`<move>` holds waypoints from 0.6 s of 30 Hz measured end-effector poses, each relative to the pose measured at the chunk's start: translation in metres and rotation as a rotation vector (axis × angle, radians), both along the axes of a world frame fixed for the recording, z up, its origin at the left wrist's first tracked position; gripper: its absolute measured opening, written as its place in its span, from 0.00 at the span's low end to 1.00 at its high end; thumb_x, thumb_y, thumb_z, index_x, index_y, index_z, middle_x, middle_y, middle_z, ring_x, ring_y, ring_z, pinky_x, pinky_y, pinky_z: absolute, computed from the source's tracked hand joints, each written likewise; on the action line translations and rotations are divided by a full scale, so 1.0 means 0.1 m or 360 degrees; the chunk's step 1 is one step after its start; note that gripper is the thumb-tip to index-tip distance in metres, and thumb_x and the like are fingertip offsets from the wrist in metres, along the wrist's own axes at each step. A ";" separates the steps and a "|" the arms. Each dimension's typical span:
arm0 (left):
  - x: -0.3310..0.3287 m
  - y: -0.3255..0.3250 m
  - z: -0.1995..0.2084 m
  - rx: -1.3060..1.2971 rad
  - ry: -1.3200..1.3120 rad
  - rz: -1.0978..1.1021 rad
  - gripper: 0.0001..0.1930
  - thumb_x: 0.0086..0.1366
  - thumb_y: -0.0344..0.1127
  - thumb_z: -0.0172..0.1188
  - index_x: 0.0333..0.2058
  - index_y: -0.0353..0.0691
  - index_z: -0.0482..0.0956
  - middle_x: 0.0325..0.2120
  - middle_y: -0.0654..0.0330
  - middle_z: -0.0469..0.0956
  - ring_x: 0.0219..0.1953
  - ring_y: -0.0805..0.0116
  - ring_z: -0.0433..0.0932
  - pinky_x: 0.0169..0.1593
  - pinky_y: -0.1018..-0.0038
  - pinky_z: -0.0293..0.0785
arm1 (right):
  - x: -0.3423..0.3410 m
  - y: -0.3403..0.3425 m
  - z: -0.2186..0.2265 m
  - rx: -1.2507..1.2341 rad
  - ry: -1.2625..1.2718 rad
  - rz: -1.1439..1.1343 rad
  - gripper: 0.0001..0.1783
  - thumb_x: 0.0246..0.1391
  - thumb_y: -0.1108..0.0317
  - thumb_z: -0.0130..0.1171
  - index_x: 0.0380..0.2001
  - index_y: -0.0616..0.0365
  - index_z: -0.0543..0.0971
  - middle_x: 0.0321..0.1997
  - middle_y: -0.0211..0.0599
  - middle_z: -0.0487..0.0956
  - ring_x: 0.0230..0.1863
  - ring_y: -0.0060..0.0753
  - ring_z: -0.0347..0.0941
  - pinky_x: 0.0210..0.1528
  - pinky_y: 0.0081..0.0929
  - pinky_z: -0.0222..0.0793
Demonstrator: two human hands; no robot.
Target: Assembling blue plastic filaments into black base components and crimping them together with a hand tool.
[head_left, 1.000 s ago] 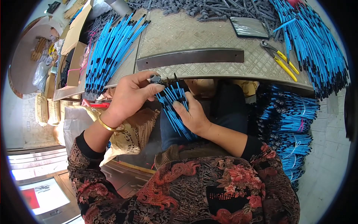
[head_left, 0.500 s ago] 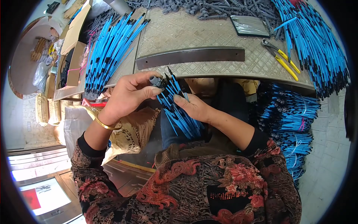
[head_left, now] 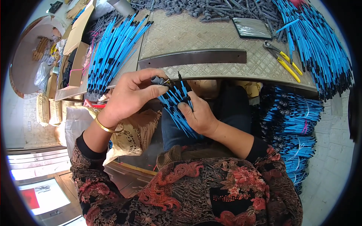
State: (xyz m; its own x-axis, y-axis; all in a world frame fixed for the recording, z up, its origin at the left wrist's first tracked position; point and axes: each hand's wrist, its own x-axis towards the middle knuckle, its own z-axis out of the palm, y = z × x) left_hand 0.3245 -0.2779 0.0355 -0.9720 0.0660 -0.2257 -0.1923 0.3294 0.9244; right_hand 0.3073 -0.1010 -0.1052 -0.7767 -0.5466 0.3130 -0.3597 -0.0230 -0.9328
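Note:
Above my lap, just off the table's front edge, my left hand (head_left: 132, 92) pinches a grey ribbed plastic fitting (head_left: 156, 80) between thumb and fingers. My right hand (head_left: 201, 115) is closed round a bunch of thin blue tubes (head_left: 180, 116) with black sleeves and tips. One tube with a black pointed tip (head_left: 179, 77) stands up above the rest, near the fitting. The far side of the fitting and the left fingers behind it are partly hidden, so I cannot tell whether a tube sits in it.
A dark metal bar (head_left: 192, 57) lies along the table's (head_left: 188, 32) front edge. Yellow-handled pliers (head_left: 286, 64) lie at the right, below a black-edged tray (head_left: 252, 28). Blue tube piles (head_left: 113, 56) flank the table; grey fittings (head_left: 215, 9) heap at the back. Tied bundles (head_left: 294, 124) stack beside my right.
My right hand has turned more upright and shifted slightly down and right. The pointed tube tip has moved right, away from the fitting. My left hand stays nearly in place.

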 end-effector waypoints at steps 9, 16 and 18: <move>-0.03 -0.11 0.07 0.0108 -0.0411 -0.0117 0.13 0.58 0.24 0.59 0.43 0.33 0.74 0.30 0.69 0.75 0.32 0.85 0.70 0.35 0.86 0.69 | -0.29 0.02 -0.04 -0.0110 -0.0519 0.0864 0.23 0.62 0.51 0.40 0.48 0.59 0.68 0.34 0.41 0.77 0.35 0.32 0.73 0.42 0.30 0.67; 0.03 -0.04 -0.14 0.0071 0.0039 -0.0060 0.12 0.58 0.25 0.59 0.42 0.34 0.74 0.32 0.69 0.74 0.32 0.85 0.70 0.37 0.86 0.69 | -0.15 -0.06 -0.08 -0.0065 -0.0450 0.0534 0.22 0.61 0.51 0.41 0.44 0.62 0.68 0.31 0.44 0.76 0.32 0.39 0.73 0.40 0.33 0.67; 0.03 -0.04 -0.16 0.0016 0.0098 -0.0053 0.12 0.59 0.25 0.59 0.42 0.34 0.74 0.32 0.69 0.74 0.32 0.85 0.71 0.37 0.86 0.69 | -0.13 -0.06 -0.09 -0.0043 -0.0446 0.0477 0.22 0.61 0.52 0.42 0.43 0.62 0.68 0.30 0.46 0.76 0.32 0.42 0.73 0.39 0.33 0.67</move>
State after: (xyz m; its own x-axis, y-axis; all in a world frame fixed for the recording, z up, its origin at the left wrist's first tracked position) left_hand 0.3274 -0.2814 0.0193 -0.9812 0.1006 -0.1646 -0.1239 0.3254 0.9374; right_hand 0.2946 -0.1070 -0.1141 -0.6415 -0.7562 0.1294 -0.0656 -0.1139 -0.9913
